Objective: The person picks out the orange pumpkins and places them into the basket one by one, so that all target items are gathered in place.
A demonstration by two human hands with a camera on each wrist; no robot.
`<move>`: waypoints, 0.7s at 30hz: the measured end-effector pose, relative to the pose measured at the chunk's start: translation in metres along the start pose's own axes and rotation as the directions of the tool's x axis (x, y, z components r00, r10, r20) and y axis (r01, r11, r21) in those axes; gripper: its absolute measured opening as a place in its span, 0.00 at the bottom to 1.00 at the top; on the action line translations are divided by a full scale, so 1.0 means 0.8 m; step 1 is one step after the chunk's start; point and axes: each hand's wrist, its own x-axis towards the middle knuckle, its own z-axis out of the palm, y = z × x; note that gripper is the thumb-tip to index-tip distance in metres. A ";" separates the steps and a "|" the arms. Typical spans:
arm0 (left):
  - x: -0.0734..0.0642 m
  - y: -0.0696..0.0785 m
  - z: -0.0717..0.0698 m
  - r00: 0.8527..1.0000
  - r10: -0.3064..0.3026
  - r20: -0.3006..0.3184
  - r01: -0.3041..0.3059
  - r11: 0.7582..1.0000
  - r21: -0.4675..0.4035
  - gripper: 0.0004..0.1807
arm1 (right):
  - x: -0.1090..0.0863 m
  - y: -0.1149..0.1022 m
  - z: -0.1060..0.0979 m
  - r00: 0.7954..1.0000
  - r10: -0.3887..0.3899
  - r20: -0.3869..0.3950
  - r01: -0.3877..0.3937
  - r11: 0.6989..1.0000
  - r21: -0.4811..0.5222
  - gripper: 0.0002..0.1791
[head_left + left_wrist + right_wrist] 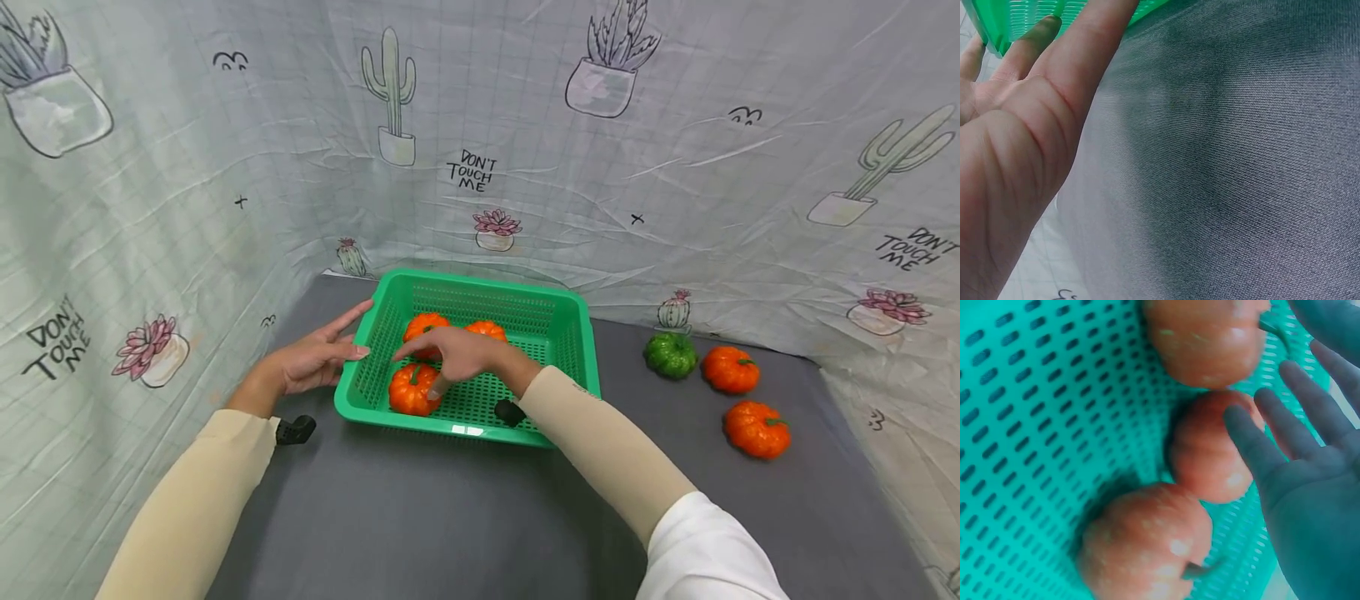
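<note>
A green plastic basket (420,423) with slotted walls sits on the grey surface. Inside it lie three small orange pumpkins: a near one (408,392), a far-left one (424,322) and another (487,328) partly behind my right hand. My left hand (311,363) is at the basket's left side, thumb and fingers extended against its rim and wall. Over the pumpkins reaches my right hand (467,357), its fingers spread and holding nothing. In the right wrist view, its fingertips overlap the middle pumpkin (1207,453), between two others.
Right of the basket, a green pumpkin (671,356) and two orange pumpkins, one farther back (731,370) and one nearer (756,430), lie on the grey surface (420,517). A cactus-printed cloth (525,183) hangs close behind the basket and along the left side.
</note>
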 end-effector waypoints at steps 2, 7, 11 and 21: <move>0.000 0.001 0.000 1.000 -0.003 0.005 0.003 1.000 -0.004 0.51 | -0.008 -0.002 -0.007 1.000 -0.008 -0.028 0.009 0.999 0.047 0.39; 0.000 0.000 0.000 1.000 0.003 0.005 -0.003 1.000 -0.005 0.51 | -0.032 -0.005 -0.026 0.991 -0.017 -0.136 0.050 0.967 0.249 0.34; 0.003 0.000 0.001 1.000 0.015 0.007 -0.015 1.000 -0.004 0.51 | -0.057 0.000 -0.044 0.968 0.014 -0.249 0.078 0.931 0.356 0.31; 0.002 0.003 0.005 1.000 0.011 0.008 -0.011 1.000 0.003 0.50 | -0.120 0.027 -0.070 0.905 0.102 -0.414 0.090 0.903 0.420 0.25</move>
